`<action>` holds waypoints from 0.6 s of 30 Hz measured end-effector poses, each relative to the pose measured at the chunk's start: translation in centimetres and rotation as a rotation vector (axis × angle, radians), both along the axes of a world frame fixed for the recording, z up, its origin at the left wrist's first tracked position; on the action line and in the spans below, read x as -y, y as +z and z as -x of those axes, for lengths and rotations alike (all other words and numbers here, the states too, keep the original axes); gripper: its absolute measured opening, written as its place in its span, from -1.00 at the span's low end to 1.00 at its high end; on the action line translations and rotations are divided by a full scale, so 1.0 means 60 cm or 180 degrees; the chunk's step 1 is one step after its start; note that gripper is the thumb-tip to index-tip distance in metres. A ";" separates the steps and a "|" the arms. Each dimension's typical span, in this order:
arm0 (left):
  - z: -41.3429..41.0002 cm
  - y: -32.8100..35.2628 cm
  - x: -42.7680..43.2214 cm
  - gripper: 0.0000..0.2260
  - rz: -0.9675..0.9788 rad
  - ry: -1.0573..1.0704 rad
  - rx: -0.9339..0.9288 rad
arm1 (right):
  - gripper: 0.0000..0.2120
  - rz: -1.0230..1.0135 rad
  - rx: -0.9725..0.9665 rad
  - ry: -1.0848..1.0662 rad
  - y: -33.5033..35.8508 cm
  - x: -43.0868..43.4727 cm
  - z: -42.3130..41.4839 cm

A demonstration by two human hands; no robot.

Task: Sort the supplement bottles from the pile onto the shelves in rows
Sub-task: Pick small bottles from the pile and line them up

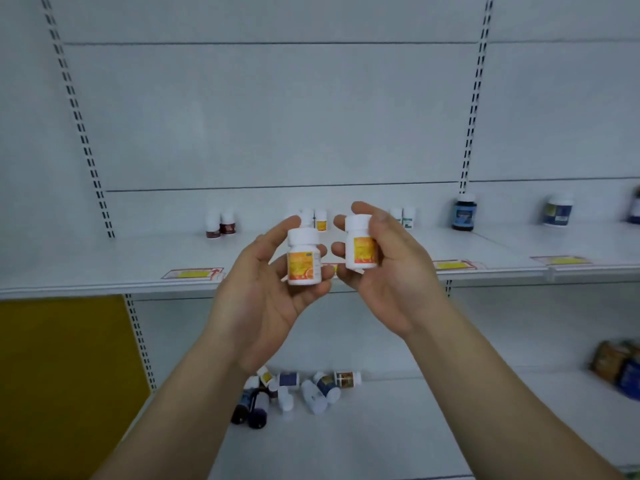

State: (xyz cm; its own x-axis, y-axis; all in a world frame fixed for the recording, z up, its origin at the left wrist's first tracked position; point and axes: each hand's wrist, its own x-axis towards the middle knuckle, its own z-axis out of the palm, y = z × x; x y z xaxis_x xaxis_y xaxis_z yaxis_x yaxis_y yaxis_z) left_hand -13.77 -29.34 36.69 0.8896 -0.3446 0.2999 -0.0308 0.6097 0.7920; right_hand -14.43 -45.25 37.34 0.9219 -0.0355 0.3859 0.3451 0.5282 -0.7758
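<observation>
1. Nearest, held up in front of the front edge of the upper shelf [104, 268], are both hands. The left hand [270, 282] pinches an orange-label bottle [304, 258] between thumb and fingers. The right hand [381, 271] has its fingers curled round a second orange-label bottle [360, 244]. Both bottles are upright and neither is shelved yet.
2. Below the upper shelf, on the lower shelf [415, 427], lies the pile [294, 393]. It holds about ten bottles tipped on their sides. They overlap, so an exact count cannot be told.
3. Also below the upper shelf, far to the right, sit a few packets [616, 365], too blurred to count.
4. Along the back of the upper shelf, from the left:
   - two dark red bottles [220, 225];
   - at least two matching bottles [320, 220], partly hidden behind the hands;
   - two green-label bottles [405, 216];
   - one blue bottle [464, 212];
   - one wide jar [558, 210];
   - one more bottle [635, 209], cut off at the edge.
5. Judged from this, the sorting is under half done. Roughly nine bottles stand in groups, two are in hand, and the pile is left to sort. The two held bottles likely belong with the matching bottles.
</observation>
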 end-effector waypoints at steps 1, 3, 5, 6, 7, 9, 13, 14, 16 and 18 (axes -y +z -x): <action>-0.006 -0.002 0.005 -0.70 -0.0002 0.0061 -0.0011 | -0.78 0.0049 -0.0010 0.0011 0.002 0.009 -0.005; -0.023 -0.011 0.010 -0.74 -0.0145 0.0284 0.0006 | -0.77 0.0131 -0.0046 0.0006 0.007 0.027 -0.019; -0.045 -0.021 0.013 -0.69 -0.0444 0.0581 0.0050 | -0.76 0.0247 -0.0104 -0.0021 0.009 0.043 -0.037; -0.056 -0.025 0.014 -0.66 -0.0611 0.0715 0.0046 | -0.74 0.0349 -0.0140 -0.0055 0.010 0.049 -0.047; -0.066 -0.027 0.015 -0.65 -0.0762 0.0839 0.0043 | -0.72 0.0461 -0.0180 -0.0088 0.009 0.055 -0.059; -0.091 -0.027 0.017 -0.65 -0.1086 0.1063 0.0116 | -0.73 0.0677 -0.0266 -0.0141 0.008 0.065 -0.085; -0.151 -0.015 0.018 -0.66 -0.1884 0.1454 0.0394 | -0.76 0.1502 -0.0293 -0.0413 0.005 0.081 -0.151; -0.166 -0.010 0.017 -0.65 -0.2082 0.1529 0.0474 | -0.77 0.1788 -0.0272 -0.0535 0.005 0.083 -0.167; -0.204 -0.004 0.015 -0.61 -0.2566 0.1607 0.0614 | -0.78 0.2243 -0.0240 -0.0739 0.006 0.084 -0.208; -0.250 -0.004 0.012 -0.58 -0.3218 0.1661 0.0850 | -0.77 0.2522 -0.0237 -0.0848 0.005 0.080 -0.251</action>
State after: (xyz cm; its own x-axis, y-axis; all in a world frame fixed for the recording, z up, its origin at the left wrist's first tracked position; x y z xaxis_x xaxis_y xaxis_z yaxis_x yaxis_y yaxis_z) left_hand 1.25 -30.05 36.42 0.9439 -0.1447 0.2970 -0.3303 -0.4307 0.8399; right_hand 0.63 -50.04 37.63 0.9451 0.0002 0.3267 0.3142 -0.2747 -0.9087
